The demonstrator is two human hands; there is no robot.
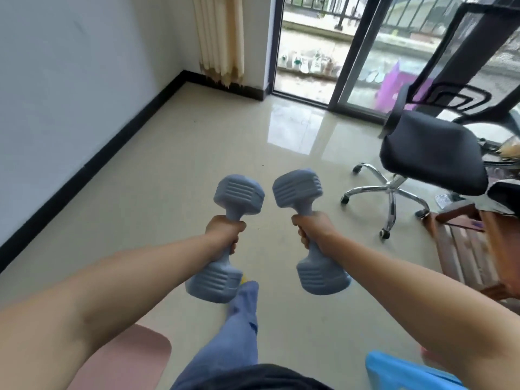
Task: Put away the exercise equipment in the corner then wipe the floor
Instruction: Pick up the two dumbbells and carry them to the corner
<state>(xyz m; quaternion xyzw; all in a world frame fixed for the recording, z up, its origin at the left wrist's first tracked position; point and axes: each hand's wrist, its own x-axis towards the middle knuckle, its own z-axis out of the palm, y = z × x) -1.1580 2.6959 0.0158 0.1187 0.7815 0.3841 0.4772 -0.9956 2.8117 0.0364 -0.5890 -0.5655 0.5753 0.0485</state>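
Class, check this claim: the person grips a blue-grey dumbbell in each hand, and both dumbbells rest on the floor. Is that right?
Not quite. The head view shows the left hand and right hand gripping the left dumbbell and right dumbbell by their handles, but both are held above the floor.

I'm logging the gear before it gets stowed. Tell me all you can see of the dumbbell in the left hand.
The left dumbbell is grey-blue with a matte, plastic-looking coating. It has two blocky, faceted heads with horizontal ribs and a narrow handle between them. The left hand grips that handle, fingers curled around it. It is held off the floor, tilted, one head away from the person and the other near the blue trouser leg. It does not touch the other dumbbell.
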